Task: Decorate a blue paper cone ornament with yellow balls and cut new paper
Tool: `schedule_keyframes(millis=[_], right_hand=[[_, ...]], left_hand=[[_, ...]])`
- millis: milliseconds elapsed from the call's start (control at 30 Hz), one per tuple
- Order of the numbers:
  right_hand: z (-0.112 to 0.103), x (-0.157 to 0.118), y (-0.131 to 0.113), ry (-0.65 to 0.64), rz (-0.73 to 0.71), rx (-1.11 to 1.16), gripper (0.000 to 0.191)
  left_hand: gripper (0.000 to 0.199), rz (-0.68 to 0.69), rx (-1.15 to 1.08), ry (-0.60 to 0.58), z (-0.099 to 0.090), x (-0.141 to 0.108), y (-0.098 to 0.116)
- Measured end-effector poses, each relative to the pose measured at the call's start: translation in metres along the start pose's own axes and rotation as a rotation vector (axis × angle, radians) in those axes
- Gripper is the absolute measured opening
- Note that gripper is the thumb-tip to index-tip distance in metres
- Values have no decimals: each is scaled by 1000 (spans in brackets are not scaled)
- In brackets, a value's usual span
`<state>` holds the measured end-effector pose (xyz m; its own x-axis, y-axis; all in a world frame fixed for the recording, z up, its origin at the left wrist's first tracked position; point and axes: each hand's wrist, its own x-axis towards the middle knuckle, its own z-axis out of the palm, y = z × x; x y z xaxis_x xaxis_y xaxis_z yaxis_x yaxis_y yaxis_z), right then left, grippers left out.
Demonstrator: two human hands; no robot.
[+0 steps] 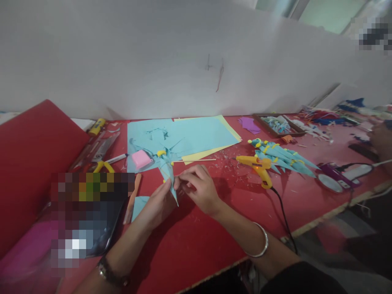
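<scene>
A light-blue folded paper cone point(167, 169) with yellow bits on it is held over the red table, its narrow tip pointing down toward me. My left hand point(157, 204) grips the cone near its lower end, thumb on the near side. Close against the cone's right side is my right hand point(200, 188), fingers curled and pinched together; what lies between them is hidden. Behind the cone lie light-blue paper sheets point(202, 136) with cut scraps on them. A pink pad of paper point(141, 159) in clear wrap sits just left of the cone.
Right of my hands, a yellow glue gun point(255, 165) lies with its black cord running off the table edge. Several similar blue paper cones point(281, 157) are piled behind it. A wooden tray point(278, 124) stands farther back. At left are a marker point(117, 158) and a red board point(39, 163).
</scene>
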<state>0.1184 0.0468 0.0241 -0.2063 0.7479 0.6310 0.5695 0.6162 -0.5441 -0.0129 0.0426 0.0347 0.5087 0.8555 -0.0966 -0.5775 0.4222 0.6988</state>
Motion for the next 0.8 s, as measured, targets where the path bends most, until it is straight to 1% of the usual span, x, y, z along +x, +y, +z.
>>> schedule_keyframes(millis=[100,167,267,367,433,467,567,667,800], right_hand=[[-2,1,-1,46,-5,45,8],[-4,2,-2,79,0,98,7],[-6,4,-2,127,62,170,10],[-6,4,-1,164,137,230,12],[-5,4,1,183,177,259,13],[-5,4,2,190,194,271,13],[-3,4,4,200,234,314,14],[-1,4,5,204,259,364,15],[-1,4,5,224,291,446,16]], left_hand=[[27,-12,31,-14,-3,0,-2],[24,1,42,1,-3,1,-2],[16,11,41,93,-3,3,-3],[10,-51,45,212,-4,6,-5],[6,-74,62,243,-4,7,-5],[6,-73,72,238,-3,8,-5],[15,-68,86,175,-2,8,-6],[22,-104,113,112,-4,8,-8],[41,-136,161,98,-9,7,-9]])
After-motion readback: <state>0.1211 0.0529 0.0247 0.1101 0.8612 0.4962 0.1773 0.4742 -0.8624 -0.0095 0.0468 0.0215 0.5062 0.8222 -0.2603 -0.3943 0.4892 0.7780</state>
